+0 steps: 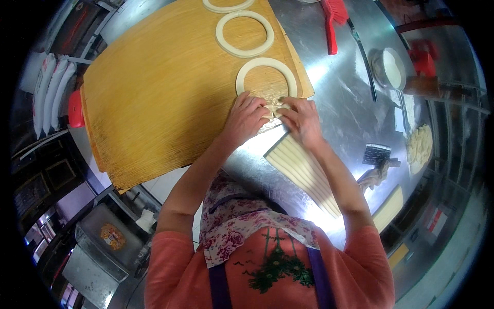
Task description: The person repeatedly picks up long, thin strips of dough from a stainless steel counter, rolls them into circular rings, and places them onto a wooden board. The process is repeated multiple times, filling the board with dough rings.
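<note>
Nearest is the apron (234, 221), its flowered top folded over the person's front. Beyond it, pale dough strips (303, 172) lie side by side on the metal surface (334, 98), reaching under the right forearm. Past these, the left hand (249, 114) is curled, fingertips closed on dough at the near side of a ring (265, 62); the right hand (300, 117) pinches just beside it, thumb and fingers nearly together. That ring lies flat by the right edge of the wooden board (154, 92). Farther off on the board are a second ring (245, 53) and a third ring (226, 10), partly cut off. To their right lies a red brush (331, 28).
</note>
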The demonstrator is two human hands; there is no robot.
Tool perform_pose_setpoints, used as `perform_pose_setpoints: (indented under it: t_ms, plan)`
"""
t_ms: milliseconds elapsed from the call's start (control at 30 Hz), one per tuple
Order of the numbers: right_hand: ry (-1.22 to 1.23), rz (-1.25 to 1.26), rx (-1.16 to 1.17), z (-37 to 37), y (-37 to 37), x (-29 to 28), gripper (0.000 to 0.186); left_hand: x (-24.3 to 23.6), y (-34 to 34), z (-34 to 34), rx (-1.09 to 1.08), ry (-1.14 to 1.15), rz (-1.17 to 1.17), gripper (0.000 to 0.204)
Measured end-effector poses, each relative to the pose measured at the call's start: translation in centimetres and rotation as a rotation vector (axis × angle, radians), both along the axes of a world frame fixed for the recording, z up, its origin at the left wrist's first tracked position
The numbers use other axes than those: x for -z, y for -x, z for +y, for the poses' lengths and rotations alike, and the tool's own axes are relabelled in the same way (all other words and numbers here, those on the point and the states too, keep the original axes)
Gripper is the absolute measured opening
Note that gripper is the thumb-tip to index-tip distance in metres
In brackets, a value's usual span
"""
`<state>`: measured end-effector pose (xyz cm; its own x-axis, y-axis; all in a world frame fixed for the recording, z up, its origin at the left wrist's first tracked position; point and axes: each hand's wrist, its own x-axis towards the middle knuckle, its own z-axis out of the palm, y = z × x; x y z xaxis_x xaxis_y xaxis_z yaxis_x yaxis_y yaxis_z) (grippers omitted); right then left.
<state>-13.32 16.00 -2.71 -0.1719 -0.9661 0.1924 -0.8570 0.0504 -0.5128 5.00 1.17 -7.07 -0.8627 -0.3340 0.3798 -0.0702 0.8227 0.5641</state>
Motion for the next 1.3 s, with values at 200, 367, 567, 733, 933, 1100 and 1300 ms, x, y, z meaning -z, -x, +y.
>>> perform_pose_setpoints:
  t_ms: [200,367,567,733,933,1100,1300]
  plan:
    - [0.039,-0.039,0.056,-1.0,-0.2,0.6,0.017,0.6,0.8,0.6,-0.057,-0.076,0.000,0.012]
    - [0.052,-0.058,0.123,-1.2,-1.0,1.4,0.016,0.8,1.1,1.1,-0.098,-0.175,0.013,0.012]
    - [0.037,-0.083,0.136,-1.1,-1.6,1.4,0.016,0.9,1.5,1.6,-0.127,-0.167,0.018,0.010]
    - [0.052,-0.060,0.104,-0.8,-1.9,2.0,0.018,0.9,1.5,2.1,-0.133,-0.179,0.015,0.008]
    - [0.064,-0.057,0.126,-0.4,-2.4,0.6,0.022,0.4,0.9,2.4,-0.166,-0.178,-0.011,0.014]
    - [0.163,-0.044,0.143,-0.8,-3.1,1.9,0.025,-0.4,0.3,2.2,-0.164,-0.237,-0.027,0.038]
    - [0.148,-0.036,0.132,-1.0,-3.0,2.2,0.020,-1.2,1.0,1.8,-0.153,-0.354,-0.122,0.059]
